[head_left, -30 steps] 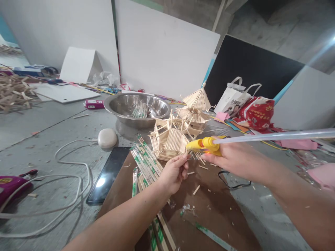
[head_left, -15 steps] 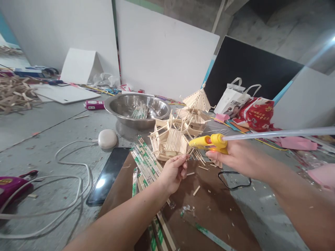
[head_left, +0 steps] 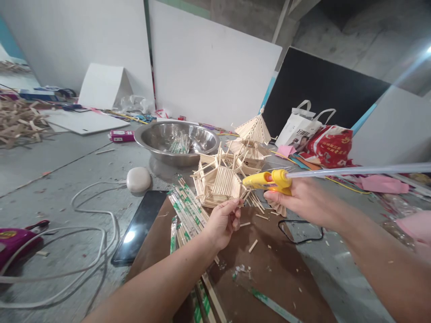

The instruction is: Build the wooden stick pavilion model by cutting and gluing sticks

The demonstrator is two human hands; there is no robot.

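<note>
My right hand [head_left: 299, 202] is wrapped round a yellow hot glue gun [head_left: 272, 180], with a long clear glue stick [head_left: 357, 170] running out of its back to the right. The gun's nozzle points left, close to a model built of wooden sticks [head_left: 226, 181]. In front of that model my left hand [head_left: 225, 220] is closed in a pinch, its fingertips just below the nozzle; what they pinch is too small to make out. Behind stands a pointed stick roof [head_left: 255, 129] on a tiered stick structure. Wrapped chopsticks [head_left: 186, 208] lie left of my left hand.
A brown board [head_left: 269, 264] lies below my hands with stick scraps on it. To the left are a black phone [head_left: 139, 229], a white rounded device [head_left: 138, 180] with a cable, and a steel basin [head_left: 158, 150] holding wrapped sticks. Bags [head_left: 330, 146] stand at the back right.
The glue gun and my right hand have shifted very slightly to the left and up. My left hand and the stick model look the same.
</note>
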